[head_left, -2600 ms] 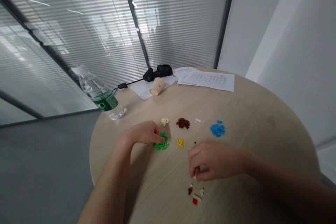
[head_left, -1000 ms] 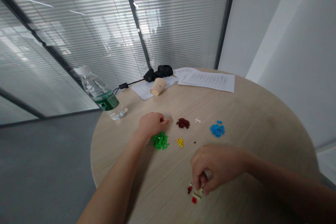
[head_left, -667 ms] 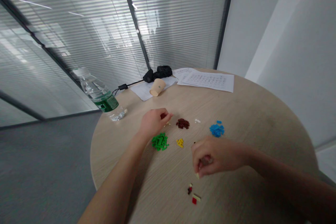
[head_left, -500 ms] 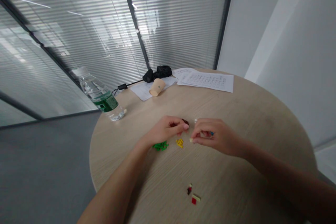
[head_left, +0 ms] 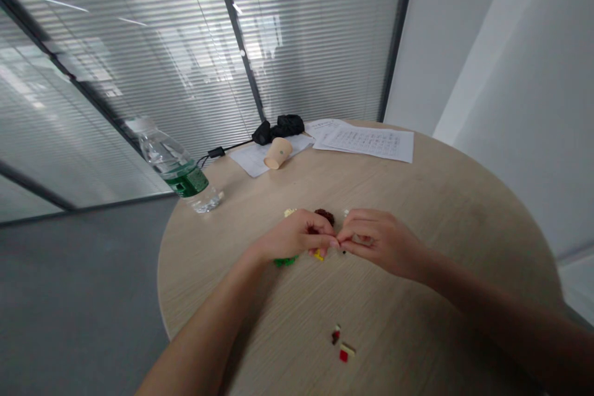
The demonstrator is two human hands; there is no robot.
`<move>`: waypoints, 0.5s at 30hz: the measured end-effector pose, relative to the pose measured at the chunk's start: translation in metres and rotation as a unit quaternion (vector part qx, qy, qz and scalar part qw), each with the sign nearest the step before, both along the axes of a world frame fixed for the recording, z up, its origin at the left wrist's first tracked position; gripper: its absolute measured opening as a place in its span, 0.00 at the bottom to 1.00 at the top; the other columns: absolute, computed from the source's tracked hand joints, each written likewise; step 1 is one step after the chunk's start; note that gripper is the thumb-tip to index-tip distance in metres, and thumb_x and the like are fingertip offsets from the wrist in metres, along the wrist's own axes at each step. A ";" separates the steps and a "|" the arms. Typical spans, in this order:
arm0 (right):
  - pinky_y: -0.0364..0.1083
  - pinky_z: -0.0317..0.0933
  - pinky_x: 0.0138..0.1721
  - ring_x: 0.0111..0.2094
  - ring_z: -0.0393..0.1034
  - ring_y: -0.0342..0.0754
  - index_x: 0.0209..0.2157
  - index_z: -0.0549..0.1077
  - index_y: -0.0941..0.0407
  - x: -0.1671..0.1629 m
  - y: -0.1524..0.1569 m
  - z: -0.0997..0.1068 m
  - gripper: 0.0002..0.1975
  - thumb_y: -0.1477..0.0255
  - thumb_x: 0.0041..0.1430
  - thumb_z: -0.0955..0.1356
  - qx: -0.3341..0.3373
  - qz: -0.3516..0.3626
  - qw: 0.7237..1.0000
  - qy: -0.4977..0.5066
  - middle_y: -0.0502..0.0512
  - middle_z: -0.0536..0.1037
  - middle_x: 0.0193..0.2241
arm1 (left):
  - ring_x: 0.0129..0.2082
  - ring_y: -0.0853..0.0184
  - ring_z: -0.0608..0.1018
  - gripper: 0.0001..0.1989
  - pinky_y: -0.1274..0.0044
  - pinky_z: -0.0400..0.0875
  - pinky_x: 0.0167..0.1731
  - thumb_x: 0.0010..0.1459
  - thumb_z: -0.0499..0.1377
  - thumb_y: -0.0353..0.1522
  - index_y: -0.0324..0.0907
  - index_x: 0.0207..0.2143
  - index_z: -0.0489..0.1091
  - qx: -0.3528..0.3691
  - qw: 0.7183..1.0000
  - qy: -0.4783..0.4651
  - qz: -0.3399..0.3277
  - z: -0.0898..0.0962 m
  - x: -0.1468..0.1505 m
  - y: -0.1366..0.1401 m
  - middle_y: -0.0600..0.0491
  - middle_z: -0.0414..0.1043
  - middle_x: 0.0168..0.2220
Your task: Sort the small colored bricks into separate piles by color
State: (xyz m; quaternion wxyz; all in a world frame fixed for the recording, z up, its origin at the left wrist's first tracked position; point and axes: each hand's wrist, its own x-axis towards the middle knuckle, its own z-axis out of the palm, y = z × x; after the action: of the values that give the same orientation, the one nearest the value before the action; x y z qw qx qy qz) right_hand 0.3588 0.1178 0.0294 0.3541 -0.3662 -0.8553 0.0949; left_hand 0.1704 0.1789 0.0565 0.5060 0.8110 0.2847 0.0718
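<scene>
My left hand (head_left: 301, 235) and my right hand (head_left: 383, 238) meet fingertip to fingertip above the table. Both are closed in a pinch, and whatever sits between the fingertips is too small and covered to make out. Under my left hand lie small yellow toy bricks (head_left: 318, 255), partly covered, and a pile of green bricks (head_left: 285, 261). Just beyond the fingers is a dark brown pile of bricks (head_left: 325, 216). Cream bricks (head_left: 290, 212) show behind my left hand, and a few white pieces (head_left: 346, 213) lie by my right knuckles.
Nearer me on the round table (head_left: 417, 334) lie a few red, dark and cream bricks (head_left: 344, 355). A water bottle (head_left: 185, 179) stands at the left edge. At the back are a paper cup (head_left: 278, 153) on its side, a black bundle (head_left: 290, 125) and printed sheets (head_left: 371, 141).
My left hand has moved slightly right and nearer me, uncovering the brown and cream piles. Its fingertips now touch those of my right hand, where a small cream brick showed before.
</scene>
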 end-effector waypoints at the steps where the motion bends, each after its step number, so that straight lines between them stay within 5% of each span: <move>1: 0.40 0.58 0.32 0.29 0.66 0.41 0.30 0.73 0.57 0.000 0.000 0.000 0.06 0.71 0.58 0.65 -0.008 -0.005 1.000 0.002 0.50 0.73 0.27 | 0.19 0.76 0.65 0.09 0.83 0.60 0.21 0.52 0.57 0.35 0.37 0.26 0.69 0.017 1.000 0.005 0.002 0.000 -0.001 0.001 0.58 0.66 0.20; 5: 0.39 0.57 0.28 0.24 0.63 0.39 0.31 0.74 0.57 -0.001 -0.001 0.000 0.05 0.71 0.56 0.66 -0.045 -0.013 0.999 0.024 0.50 0.73 0.26 | 0.23 0.73 0.67 0.12 0.81 0.60 0.25 0.55 0.54 0.38 0.39 0.30 0.72 0.183 0.978 0.068 0.078 0.002 -0.015 0.016 0.55 0.70 0.24; 8: 0.40 0.58 0.31 0.27 0.64 0.40 0.30 0.74 0.58 -0.005 -0.006 0.000 0.06 0.72 0.57 0.66 -0.080 0.061 0.995 0.009 0.51 0.74 0.26 | 0.25 0.69 0.69 0.12 0.79 0.57 0.26 0.55 0.54 0.38 0.41 0.31 0.73 0.348 0.899 0.206 0.168 0.003 -0.029 0.030 0.53 0.73 0.27; 11: 0.40 0.59 0.32 0.27 0.65 0.40 0.31 0.75 0.59 -0.012 -0.012 0.001 0.07 0.73 0.57 0.65 -0.135 0.148 0.979 -0.036 0.52 0.74 0.27 | 0.28 0.67 0.71 0.13 0.78 0.57 0.27 0.56 0.53 0.38 0.43 0.34 0.74 0.388 0.856 0.274 0.201 0.003 -0.038 0.038 0.51 0.74 0.30; 15: 0.39 0.60 0.32 0.27 0.65 0.39 0.32 0.76 0.59 -0.019 -0.018 -0.005 0.07 0.76 0.56 0.65 -0.172 0.220 0.957 -0.075 0.52 0.74 0.29 | 0.30 0.65 0.73 0.12 0.77 0.58 0.27 0.57 0.52 0.38 0.43 0.35 0.73 0.394 0.841 0.302 0.215 0.000 -0.040 0.040 0.50 0.75 0.33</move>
State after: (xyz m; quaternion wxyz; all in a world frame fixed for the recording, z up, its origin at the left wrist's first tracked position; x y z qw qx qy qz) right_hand 0.3394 0.1001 0.0247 0.1909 -0.2307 -0.9094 0.2886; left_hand 0.1301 0.2193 0.0565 0.0047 0.8420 0.5382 0.0366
